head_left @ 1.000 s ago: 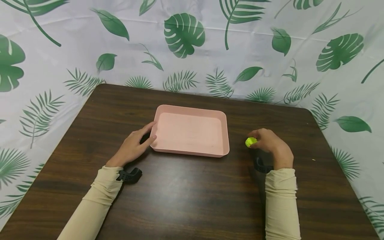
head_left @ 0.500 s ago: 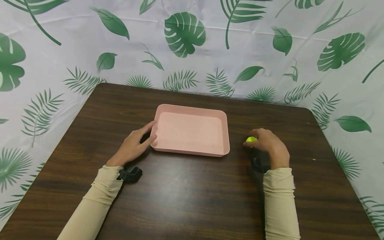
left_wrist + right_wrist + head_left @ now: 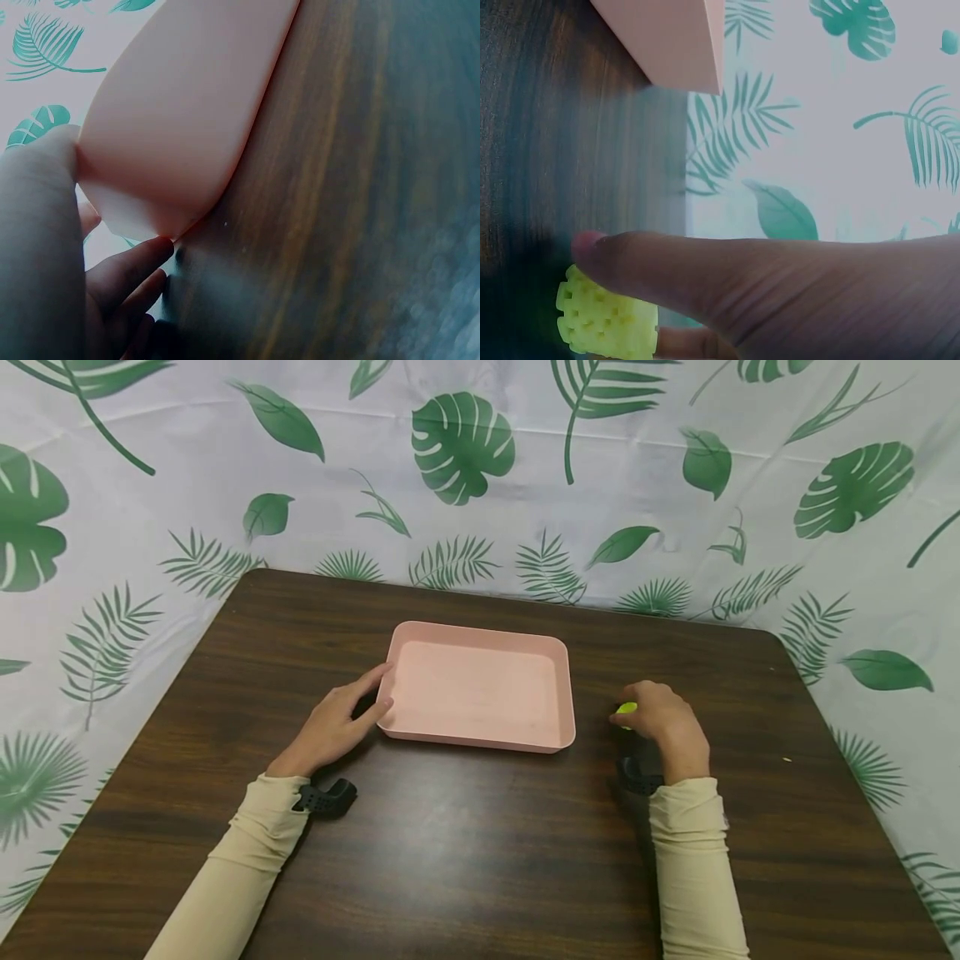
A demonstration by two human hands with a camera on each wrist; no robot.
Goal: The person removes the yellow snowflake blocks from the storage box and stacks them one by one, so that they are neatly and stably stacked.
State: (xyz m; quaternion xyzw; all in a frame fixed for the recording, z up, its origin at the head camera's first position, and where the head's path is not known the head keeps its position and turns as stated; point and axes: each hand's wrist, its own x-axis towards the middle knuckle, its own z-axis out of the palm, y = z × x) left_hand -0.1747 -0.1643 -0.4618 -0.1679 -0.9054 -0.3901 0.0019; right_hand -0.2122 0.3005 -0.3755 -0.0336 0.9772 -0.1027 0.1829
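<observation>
A shallow pink tray lies on the dark wooden table. My left hand rests at its left end, thumb and fingers spread and touching the rim near the corner. In the left wrist view, fingertips meet the tray's lower edge. To the right of the tray, my right hand pinches a small yellow-green piece with a pitted, notched surface. The right wrist view shows the thumb along its upper side and a finger behind it. In the head view the hand hides much of this piece.
The brown wood-grain table spreads around both forearms. Behind it hangs a white cloth printed with green leaves. A tiny pale crumb lies on the table to the right.
My right hand shifts slightly left, and its thumb closes further round the yellow-green piece, so less of it shows. The left hand and tray stay put.
</observation>
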